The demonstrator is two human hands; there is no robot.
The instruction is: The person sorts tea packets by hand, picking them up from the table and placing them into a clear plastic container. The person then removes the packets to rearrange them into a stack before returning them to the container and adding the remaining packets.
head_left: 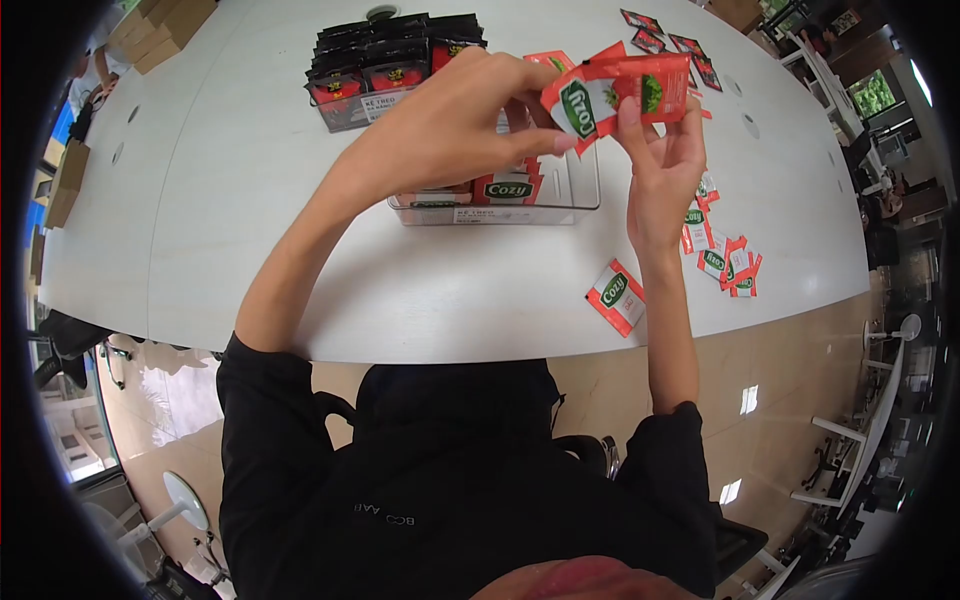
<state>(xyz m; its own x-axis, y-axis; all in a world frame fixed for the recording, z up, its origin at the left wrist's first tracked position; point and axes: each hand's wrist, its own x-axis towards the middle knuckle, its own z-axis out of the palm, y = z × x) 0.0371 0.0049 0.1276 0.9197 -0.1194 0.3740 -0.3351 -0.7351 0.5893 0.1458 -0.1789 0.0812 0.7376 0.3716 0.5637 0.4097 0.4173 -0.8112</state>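
Note:
In front of me at chest height, my right hand [665, 165] pinches a few red-and-white Cozy sachets [640, 90], its thumb across their front. My left hand [455, 125] reaches over from the left, its thumb and bent forefinger at the near end of these sachets; the other fingertips are hidden. Below both hands stands a clear plastic box [580, 205] with more Cozy sachets [508, 188] upright in its left part. One loose Cozy sachet [617, 298] lies by the table's front edge.
Behind my left hand, another clear box [345, 115] holds rows of black-and-red sachets [395, 55]. Several Cozy sachets [735, 265] are scattered on the white table [230, 200] at right. Black-and-red sachets [690, 45] lie at the far right. Cardboard boxes [165, 30] stand far left.

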